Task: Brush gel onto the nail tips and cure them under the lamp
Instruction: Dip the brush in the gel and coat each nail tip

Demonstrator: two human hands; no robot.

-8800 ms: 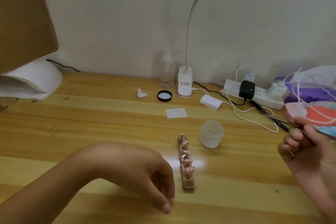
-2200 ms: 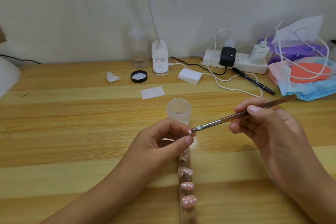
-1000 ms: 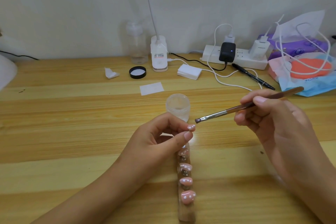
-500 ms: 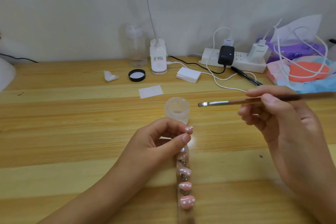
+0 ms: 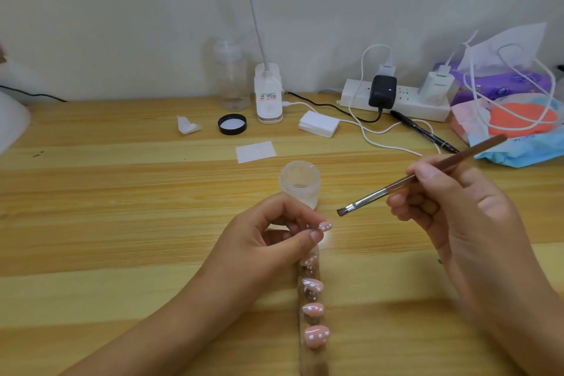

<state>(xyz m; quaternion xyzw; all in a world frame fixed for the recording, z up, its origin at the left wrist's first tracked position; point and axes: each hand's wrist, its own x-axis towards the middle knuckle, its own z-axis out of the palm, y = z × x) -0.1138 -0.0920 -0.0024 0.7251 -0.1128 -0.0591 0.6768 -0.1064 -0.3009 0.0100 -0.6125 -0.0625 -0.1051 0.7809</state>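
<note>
The brush (image 5: 421, 174), gripped by the right hand (image 5: 451, 207), has tilted down toward the nail tip (image 5: 325, 226) pinched by the left hand (image 5: 268, 241). The tip seems light and slick, best held edgewise.

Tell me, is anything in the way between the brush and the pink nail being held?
Nothing visible. The brush in the right hand points at the nail tip pinched by the left hand, with only open air between them. The jar stands behind, off that line.

The single head-worn camera is looking forward and down across the worktop (image 5: 91, 192) toward the back wall (image 5: 122, 9), sitting close above the left hand (image 5: 262, 241) and right hand (image 5: 457, 223).
</note>
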